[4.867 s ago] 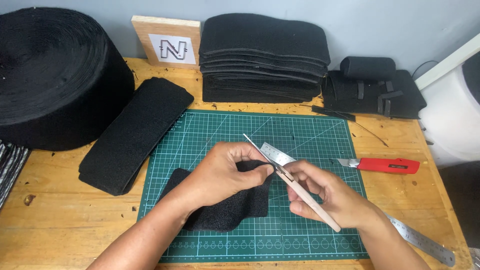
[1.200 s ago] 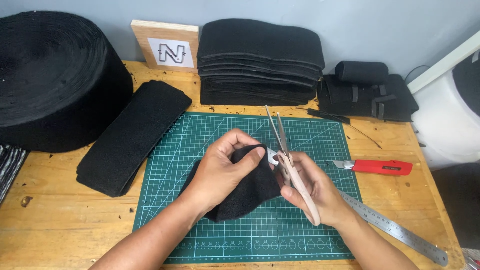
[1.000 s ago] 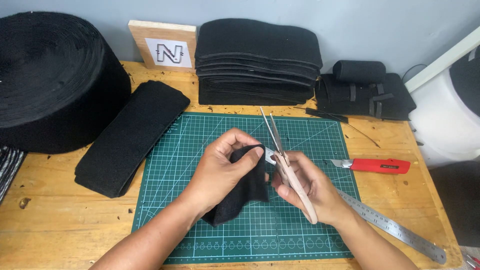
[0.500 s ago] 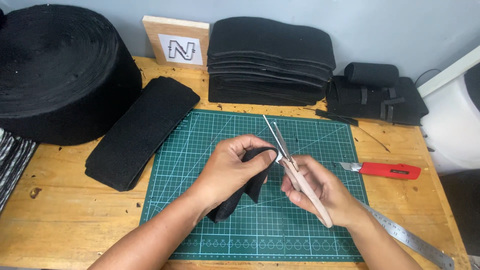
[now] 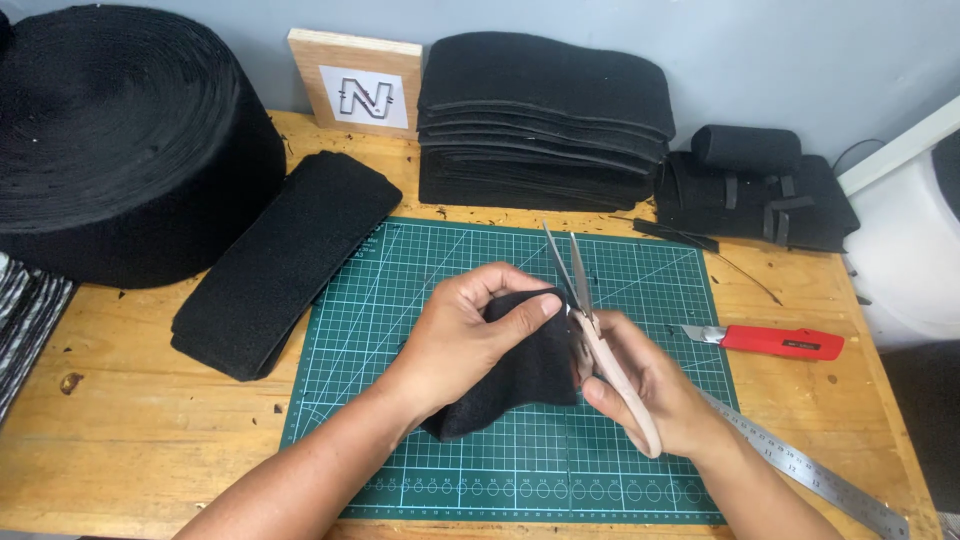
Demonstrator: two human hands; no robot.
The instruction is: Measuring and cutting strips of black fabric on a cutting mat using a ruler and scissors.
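My left hand [image 5: 470, 335] pinches a folded piece of black fabric [image 5: 515, 385] above the green cutting mat [image 5: 400, 300]. My right hand [image 5: 655, 385] grips a pair of scissors [image 5: 585, 320] with pale handles. Their blades point away from me, slightly apart, right beside the top edge of the fabric. The lower part of the fabric hangs down behind my left wrist onto the mat.
A big roll of black material [image 5: 120, 140] stands at the back left, a flat black strip stack [image 5: 285, 260] beside it. Piled black pieces [image 5: 545, 125], a wooden block [image 5: 358, 85], black straps [image 5: 760, 190], a red utility knife [image 5: 775, 342] and a steel ruler [image 5: 810, 475] surround the mat.
The fabric has been turned and folded in my left hand. The scissors stayed at its top edge, blades swinging slightly more upright.
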